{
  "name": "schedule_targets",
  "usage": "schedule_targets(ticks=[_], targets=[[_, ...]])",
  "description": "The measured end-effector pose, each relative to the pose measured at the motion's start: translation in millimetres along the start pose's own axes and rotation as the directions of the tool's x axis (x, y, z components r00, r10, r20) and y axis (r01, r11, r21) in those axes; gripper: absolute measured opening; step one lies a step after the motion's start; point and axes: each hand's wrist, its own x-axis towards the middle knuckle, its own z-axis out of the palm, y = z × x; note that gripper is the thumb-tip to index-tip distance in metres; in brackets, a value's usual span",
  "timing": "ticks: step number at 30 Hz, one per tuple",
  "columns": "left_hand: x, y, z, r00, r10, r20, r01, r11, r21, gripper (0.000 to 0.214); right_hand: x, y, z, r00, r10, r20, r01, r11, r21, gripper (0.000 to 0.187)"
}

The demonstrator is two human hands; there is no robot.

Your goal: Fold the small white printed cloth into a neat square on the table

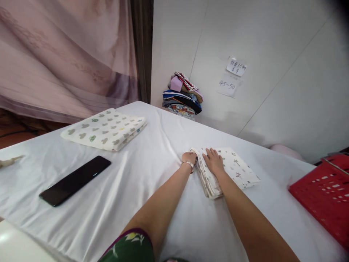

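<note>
A folded white cloth (240,167) with small printed plants lies on the white table (152,189), right of centre. My right hand (214,161) rests flat on top of it near its left edge, fingers stretched out. My left hand (189,158), with a bracelet at the wrist, is curled against the cloth's far left corner, fingers tucked at the folded edge. Whether those fingers grip the layers is hard to see.
A second folded cloth (105,128) with grey-green prints lies at the far left. A black phone (75,180) lies near the front left. A red basket (325,194) stands at the right edge. A pile of coloured clothes (182,95) sits against the wall.
</note>
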Motion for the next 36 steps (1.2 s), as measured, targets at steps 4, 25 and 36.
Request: schedule_targets(ticks=[4, 25, 36], targets=[[-9.5, -2.0, -1.0, 0.998, 0.057, -0.016, -0.059, 0.994, -0.09, 0.015, 0.3, 0.5, 0.3, 1.0, -0.002, -0.005, 0.002, 1.0, -0.011, 0.052], [-11.5, -6.0, 1.0, 0.995, 0.019, -0.093, -0.037, 0.98, -0.196, 0.013, 0.5, 0.5, 0.4, 1.0, 0.005, -0.006, -0.005, 1.0, 0.016, 0.052], [-2.9, -5.5, 0.2, 0.993, -0.105, -0.06, 0.074, 0.921, -0.382, 0.03, -1.1, -0.3, -0.6, 1.0, 0.009, 0.001, -0.009, 1.0, -0.018, 0.053]])
